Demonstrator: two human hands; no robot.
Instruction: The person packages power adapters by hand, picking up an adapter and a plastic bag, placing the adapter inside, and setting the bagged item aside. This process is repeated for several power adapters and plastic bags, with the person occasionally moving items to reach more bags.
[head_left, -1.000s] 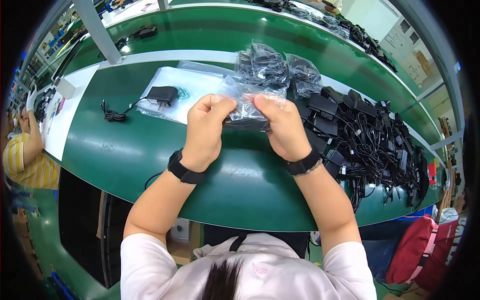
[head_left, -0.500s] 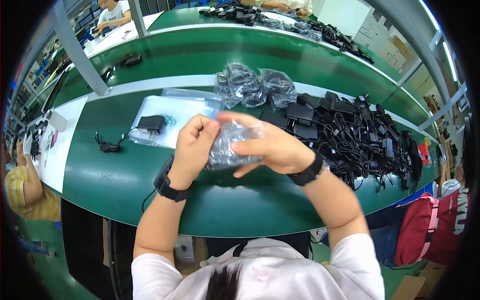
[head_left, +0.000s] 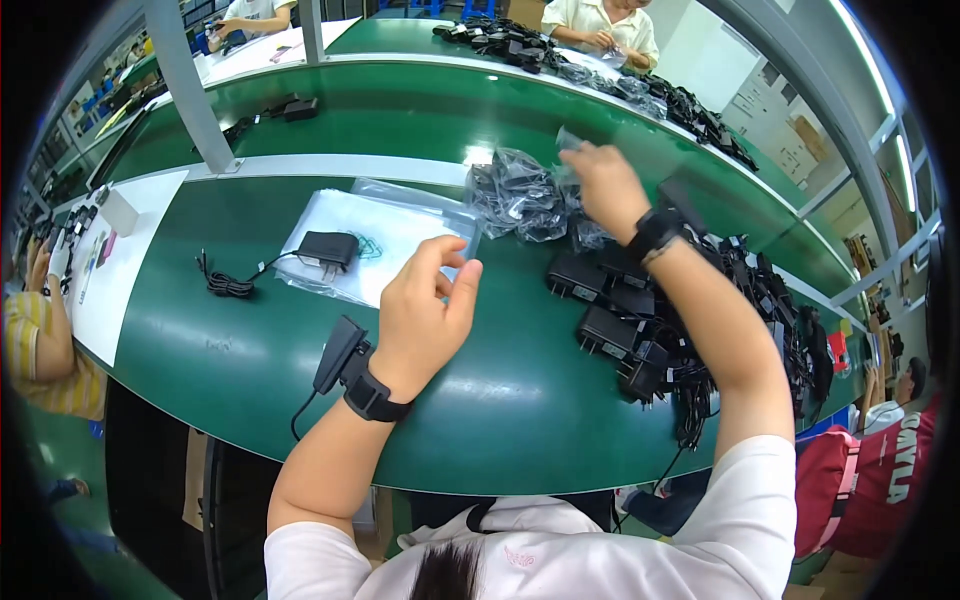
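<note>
Coiled black cable (head_left: 222,283), far left on the green table (head_left: 240,370). Black power adapter (head_left: 322,249) lying on a stack of clear bags (head_left: 400,225). Left hand (head_left: 425,310): loosely curled, empty, just right of the adapter and nearer to it. Bagged adapters pile (head_left: 520,195). Right hand (head_left: 605,185): fingers pinched at the pile's edge, holding a clear bag. Loose adapters heap (head_left: 640,330), right.

Clear plastic bags (head_left: 372,243), flat stack, lie on green bench just left of left hand (head_left: 425,310). Bagged black cables (head_left: 520,195), crinkled clear pouches, heaped beside right hand (head_left: 603,185); its fingertips pinch a small clear pouch (head_left: 570,140).
</note>
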